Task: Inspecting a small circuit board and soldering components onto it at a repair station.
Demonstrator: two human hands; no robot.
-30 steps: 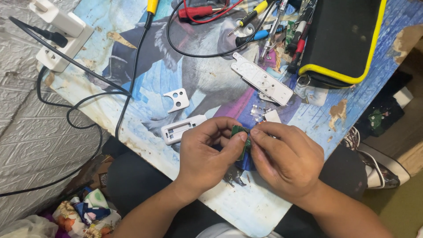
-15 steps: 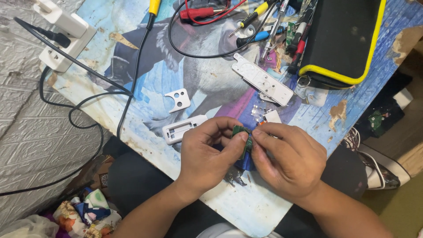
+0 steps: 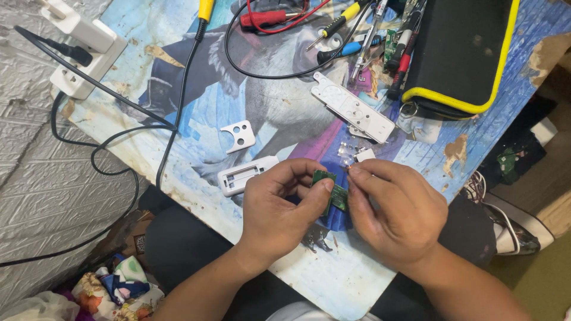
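Observation:
My left hand (image 3: 282,211) pinches a small green circuit board (image 3: 331,190) between thumb and fingers, just above the near edge of the colourful printed table top (image 3: 267,119). My right hand (image 3: 395,208) grips the same board from the right, fingertips at its upper edge. Under the hands lies something blue, mostly hidden, and a small metal tool (image 3: 318,241) pokes out below them.
A white plastic casing (image 3: 245,175), a small white bracket with holes (image 3: 239,135) and a long white cover plate (image 3: 354,108) lie on the table. A black case with yellow trim (image 3: 464,53), screwdrivers, probes and cables sit at the back. A white power strip (image 3: 83,50) is at far left.
Both hands stay on the green board in the same place; the fingers have shifted slightly and the board is turned a little more into view.

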